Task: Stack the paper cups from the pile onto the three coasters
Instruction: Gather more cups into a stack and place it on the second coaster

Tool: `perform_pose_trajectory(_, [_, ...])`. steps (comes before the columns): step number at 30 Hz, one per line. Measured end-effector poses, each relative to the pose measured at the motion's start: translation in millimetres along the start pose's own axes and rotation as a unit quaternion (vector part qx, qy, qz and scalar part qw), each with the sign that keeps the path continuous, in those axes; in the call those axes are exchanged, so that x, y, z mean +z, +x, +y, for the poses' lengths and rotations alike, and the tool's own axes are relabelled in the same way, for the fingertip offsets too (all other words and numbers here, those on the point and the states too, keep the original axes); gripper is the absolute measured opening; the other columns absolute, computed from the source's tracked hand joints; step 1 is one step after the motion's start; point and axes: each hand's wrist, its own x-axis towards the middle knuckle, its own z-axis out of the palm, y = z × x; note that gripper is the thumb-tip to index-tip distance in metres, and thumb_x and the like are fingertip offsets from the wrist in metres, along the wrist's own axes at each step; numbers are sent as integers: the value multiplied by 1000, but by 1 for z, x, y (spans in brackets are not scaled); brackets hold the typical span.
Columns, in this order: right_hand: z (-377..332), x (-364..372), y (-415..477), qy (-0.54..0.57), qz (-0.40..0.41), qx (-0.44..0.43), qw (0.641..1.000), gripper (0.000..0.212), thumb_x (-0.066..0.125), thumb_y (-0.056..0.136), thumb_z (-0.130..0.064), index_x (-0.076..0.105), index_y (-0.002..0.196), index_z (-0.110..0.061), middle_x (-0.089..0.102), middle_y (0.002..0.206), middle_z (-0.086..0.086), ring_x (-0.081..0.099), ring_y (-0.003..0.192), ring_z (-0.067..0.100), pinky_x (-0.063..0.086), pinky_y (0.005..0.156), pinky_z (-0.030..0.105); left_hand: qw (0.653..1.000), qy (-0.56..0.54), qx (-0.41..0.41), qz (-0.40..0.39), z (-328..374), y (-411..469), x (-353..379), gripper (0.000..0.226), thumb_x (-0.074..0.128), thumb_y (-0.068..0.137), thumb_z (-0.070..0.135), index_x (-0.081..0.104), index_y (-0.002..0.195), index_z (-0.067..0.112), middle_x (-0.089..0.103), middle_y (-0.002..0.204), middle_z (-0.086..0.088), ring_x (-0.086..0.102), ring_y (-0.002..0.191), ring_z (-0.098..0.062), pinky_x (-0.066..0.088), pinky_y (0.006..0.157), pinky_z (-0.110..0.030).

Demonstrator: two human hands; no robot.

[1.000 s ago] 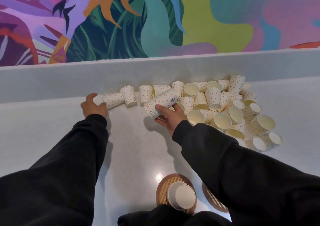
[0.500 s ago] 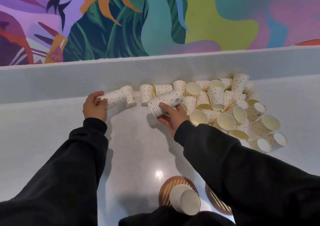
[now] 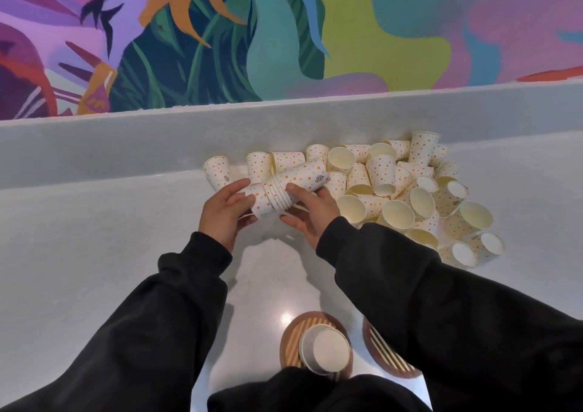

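Head view, myself at the 6 o'clock edge. At centre, both hands meet over the pale counter [image 3: 94,254]. My right hand [image 3: 310,213] grips a nested stack [image 3: 299,178] of dotted paper cups lying on its side, its closed end pointing to 2 o'clock. The thumb is pressed on top and the fingers are curled underneath. My left hand [image 3: 220,219] grips a single cup [image 3: 259,202], thumb above and fingers curled below, and this cup touches the rimmed end of the stack at its 8 o'clock side. I cannot tell how far it has entered.

The pile [image 3: 403,197] of loose cups lies from 1 to 3 o'clock against the grey upstand [image 3: 126,146]. Most are on their sides. One lone cup [image 3: 216,172] stands rim-down at the pile's 9 o'clock end, just beyond my left fingers.

At 6 o'clock a round striped coaster [image 3: 291,339] carries a short cup stack [image 3: 325,351]. I cannot tell whether its mouth or base faces up. A second coaster [image 3: 386,359] sits just at its 3 o'clock side, partly under my black right sleeve [image 3: 441,301]. A painted mural [image 3: 284,33] fills 12 o'clock.
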Motion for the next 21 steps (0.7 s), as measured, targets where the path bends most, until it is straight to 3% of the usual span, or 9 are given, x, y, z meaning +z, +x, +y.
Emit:
perform_pose_trajectory(4, [-9, -9, -19, -43, -16, -2, 999, 57, 82, 88, -27, 55, 139, -28, 66, 130, 11, 73, 106, 39, 62, 86, 55, 996, -42, -11, -72, 5, -13, 24, 38, 67, 95, 4, 65, 132, 12, 74, 120, -12, 72, 104, -28, 61, 78, -34])
perform_pose_trajectory(8, [-27, -20, -45, -38, -41, -11, 998, 53, 80, 90, -28, 54, 136, -31, 63, 134, 14, 73, 105, 43, 61, 84, 63, 991, -50, -4, -121, 14, -31, 52, 41, 67, 93, -1, 62, 132, 9, 74, 120, -14, 73, 105, -32, 63, 87, -40])
perform_pose_trajectory(11, [-45, -34, -68, -35, -44, -46, 997, 55, 80, 91, -20, 53, 138, -27, 66, 132, 14, 73, 105, 42, 60, 89, 61, 986, 53, 37, -152, 24, -48, 69, 47, 71, 92, 4, 61, 136, 16, 77, 108, -12, 75, 97, -31, 62, 74, -37])
perform_pose_trajectory(14, [-61, -55, -91, -70, -28, -83, 994, 58, 81, 89, -18, 53, 139, -25, 71, 127, 11, 73, 107, 40, 63, 85, 47, 967, 183, 94, -150, 28, -62, 86, 53, 81, 86, 15, 64, 135, 25, 74, 88, -8, 74, 79, -28, 53, 64, -35])
perform_pose_trajectory(16, [-70, -71, -109, -105, -15, -106, 989, 65, 86, 82, -20, 54, 138, -22, 73, 124, 10, 74, 107, 37, 62, 85, 44, 950, 243, 124, -150, 27, -74, 100, 54, 86, 82, 23, 66, 132, 32, 70, 94, -11, 69, 78, -25, 51, 61, -31])
perform_pose_trajectory(21, [-84, -123, -159, -158, 5, -151, 976, 68, 92, 73, -12, 59, 133, -11, 75, 121, 9, 75, 109, 27, 61, 93, 49, 896, 374, 189, -147, 24, -120, 138, 57, 88, 75, 41, 65, 127, 37, 66, 114, 12, 67, 92, -10, 54, 79, -26])
